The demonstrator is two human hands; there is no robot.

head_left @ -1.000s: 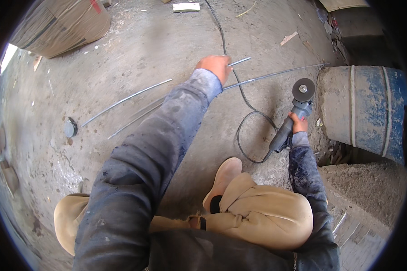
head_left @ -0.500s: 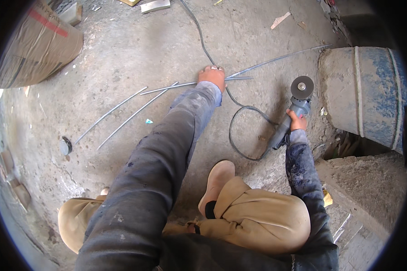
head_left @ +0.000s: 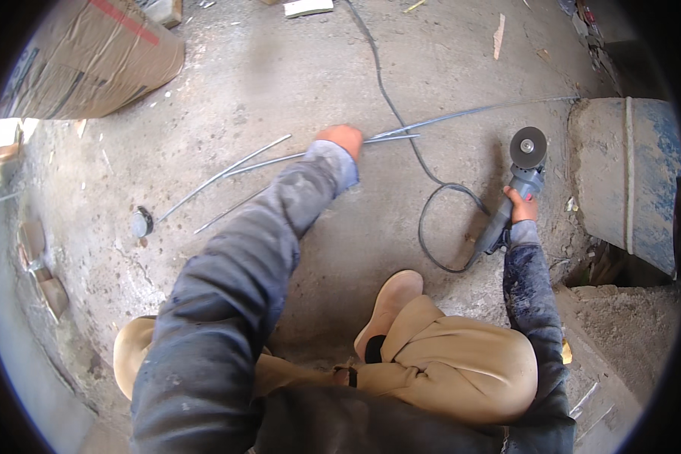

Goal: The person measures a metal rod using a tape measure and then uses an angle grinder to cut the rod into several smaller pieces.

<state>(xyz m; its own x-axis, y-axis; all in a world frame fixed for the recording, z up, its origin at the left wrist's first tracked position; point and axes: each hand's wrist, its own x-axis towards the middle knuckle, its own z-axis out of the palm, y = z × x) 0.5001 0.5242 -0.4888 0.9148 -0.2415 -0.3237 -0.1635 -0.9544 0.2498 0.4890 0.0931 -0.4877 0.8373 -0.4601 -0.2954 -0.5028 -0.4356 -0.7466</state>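
My left hand (head_left: 342, 140) is closed round a thin metal rod (head_left: 268, 163) low over the concrete floor, its fingers mostly hidden behind the back of the hand. Just right of the hand, this rod's far end lies close to a longer rod (head_left: 461, 116) that stretches toward the drum. Two other rods lie to the left; one rod (head_left: 231, 211) runs partly beneath my left sleeve. On the right, my right hand (head_left: 520, 206) grips the body of a grey angle grinder (head_left: 494, 225). The grinder's dark cutting disc (head_left: 528, 147) points away from me.
A looped power cord (head_left: 422, 219) trails from the grinder to the far side, passing the rods. A blue, dirt-covered drum (head_left: 601, 163) lies at right. At far left stands a cardboard box (head_left: 98, 64). A round dark puck-like object (head_left: 141, 222) sits near the rod ends.
My left hand has drawn back toward me and left, and the rod in it has slid left across the floor. The view has shifted; the grinder stays in my right hand.
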